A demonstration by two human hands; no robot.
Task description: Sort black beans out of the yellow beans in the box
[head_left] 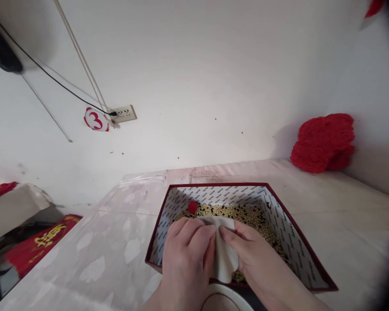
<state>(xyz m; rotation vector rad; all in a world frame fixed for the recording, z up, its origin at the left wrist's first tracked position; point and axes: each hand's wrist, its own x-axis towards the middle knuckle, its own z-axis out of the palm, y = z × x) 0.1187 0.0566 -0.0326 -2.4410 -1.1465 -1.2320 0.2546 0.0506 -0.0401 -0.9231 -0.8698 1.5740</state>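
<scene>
Both of my hands are over the near side of a dark red box [214,185] lined with printed paper. Gold and black beads [249,212] cover its floor. A piece of pale cloth [226,259] is gripped between my hands, hanging in a fold. My left hand [186,248] has its fingers curled closed on the cloth's left side. The thumb and fingers of my right hand [246,244] pinch its right side. A small round red object [192,207] lies at the box's far left. Just below the hands shows the rim of a white bowl [225,290].
The box rests on a table with a pale patterned cover [116,242]. A red textured bundle [324,142] sits at the back right against the wall. A power socket [125,113] with a black cable is on the wall. Red packaging [45,244] lies beyond the left edge.
</scene>
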